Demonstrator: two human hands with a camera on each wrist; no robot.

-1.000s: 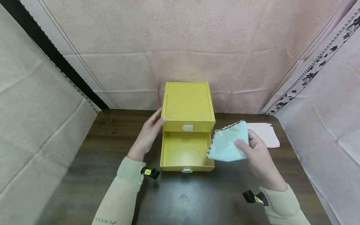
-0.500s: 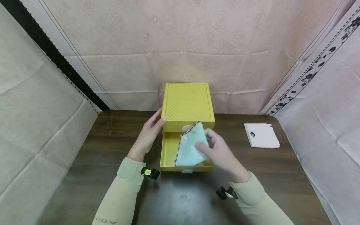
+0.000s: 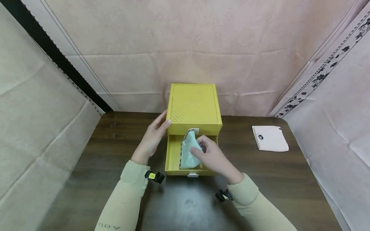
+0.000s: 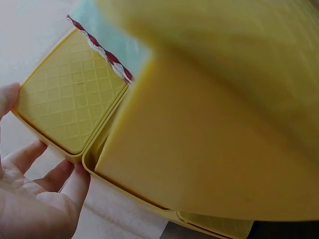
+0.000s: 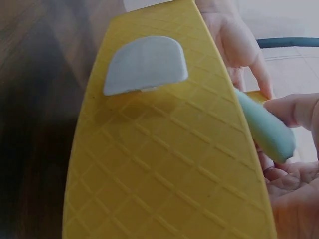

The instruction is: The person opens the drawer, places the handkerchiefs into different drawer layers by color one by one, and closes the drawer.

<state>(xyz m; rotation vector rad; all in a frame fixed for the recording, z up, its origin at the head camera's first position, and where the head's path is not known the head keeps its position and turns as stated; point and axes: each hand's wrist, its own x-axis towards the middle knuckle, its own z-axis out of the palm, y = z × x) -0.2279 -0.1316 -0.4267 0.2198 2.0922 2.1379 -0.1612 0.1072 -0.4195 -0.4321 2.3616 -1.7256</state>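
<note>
A yellow two-drawer box (image 3: 194,104) stands against the far side of the table, its lower drawer (image 3: 174,155) pulled out and the upper one closed. My left hand (image 3: 151,138) holds the box's left front corner, thumb on the top edge and fingers along the side. A folded mint-green cloth (image 3: 189,154) with a dark-red and white edge hangs within the lower drawer's outline. My right hand (image 3: 212,157) pinches this cloth by its right side. The right wrist view shows the drawer front with a white handle (image 5: 147,64), the cloth (image 5: 269,129) partly hidden behind it.
A folded white cloth (image 3: 270,138) with a small round black mark lies on the dark wooden table (image 3: 121,128) to the right. Pale patterned fabric (image 3: 188,41) hangs behind and on both sides. Black wrist cameras sit on both sleeves.
My right hand has carried the mint-green cloth leftward from beside the box to over and into the open lower drawer. The left hand keeps its place on the box.
</note>
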